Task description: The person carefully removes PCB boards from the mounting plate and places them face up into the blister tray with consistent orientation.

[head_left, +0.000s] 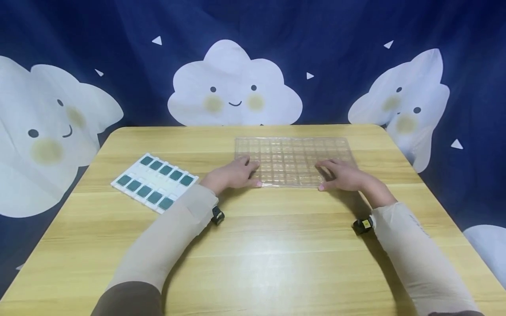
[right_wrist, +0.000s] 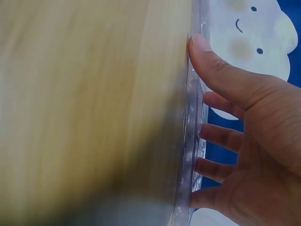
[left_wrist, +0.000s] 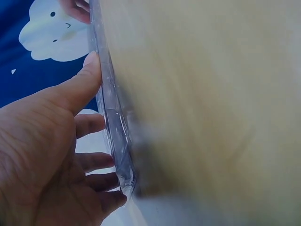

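Observation:
A clear plastic tray (head_left: 290,162) with a grid of small compartments lies flat towards the back of the wooden table. My left hand (head_left: 235,173) touches its left part, the thumb at the near edge and the other fingers spread over the top. On the right part rests my right hand (head_left: 343,175), its thumb also at the near edge. Both wrist views show fingertips on the tray's surface, the left hand (left_wrist: 56,146) and right hand (right_wrist: 254,127) with fingers apart and only slightly bent. Neither hand grips the tray.
Left of my left hand, a white panel (head_left: 158,180) with two rows of dark green squares lies slantwise, partly covered by the left sleeve. A dark blue curtain (head_left: 328,35) with white smiling clouds hangs behind the table (head_left: 272,254).

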A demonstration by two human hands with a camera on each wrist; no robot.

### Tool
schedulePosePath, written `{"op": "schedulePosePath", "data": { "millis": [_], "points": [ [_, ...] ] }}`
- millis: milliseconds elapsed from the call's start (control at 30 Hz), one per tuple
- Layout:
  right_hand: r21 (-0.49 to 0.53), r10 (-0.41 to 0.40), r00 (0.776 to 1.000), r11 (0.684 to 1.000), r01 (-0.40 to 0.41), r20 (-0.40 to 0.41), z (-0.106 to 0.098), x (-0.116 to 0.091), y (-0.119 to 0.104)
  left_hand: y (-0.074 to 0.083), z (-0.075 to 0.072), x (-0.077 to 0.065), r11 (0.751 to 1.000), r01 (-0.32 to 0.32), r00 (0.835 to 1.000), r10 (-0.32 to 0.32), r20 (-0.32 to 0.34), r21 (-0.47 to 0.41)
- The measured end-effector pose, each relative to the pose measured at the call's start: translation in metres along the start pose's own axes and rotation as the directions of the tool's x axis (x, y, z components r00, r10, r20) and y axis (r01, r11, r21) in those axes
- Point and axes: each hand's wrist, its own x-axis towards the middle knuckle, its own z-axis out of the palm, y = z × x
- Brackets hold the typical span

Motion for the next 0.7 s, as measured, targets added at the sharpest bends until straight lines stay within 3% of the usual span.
{"op": "schedulePosePath", "data": {
  "millis": [333, 700],
  "points": [
    [0.043, -0.019, 1.000, 0.999, 0.020, -0.009, -0.001, -0.012, 0.011, 0.007, 0.004, 0.000, 1.000, -0.025, 1.000, 0.025, 0.006, 0.012],
    [0.104, -0.045, 0.999, 0.994, 0.047, -0.025, -0.001, -0.031, 0.027, 0.005, 0.001, -0.012, 0.988, -0.134, 0.991, 0.133, 0.010, 0.081]
  ]
}}
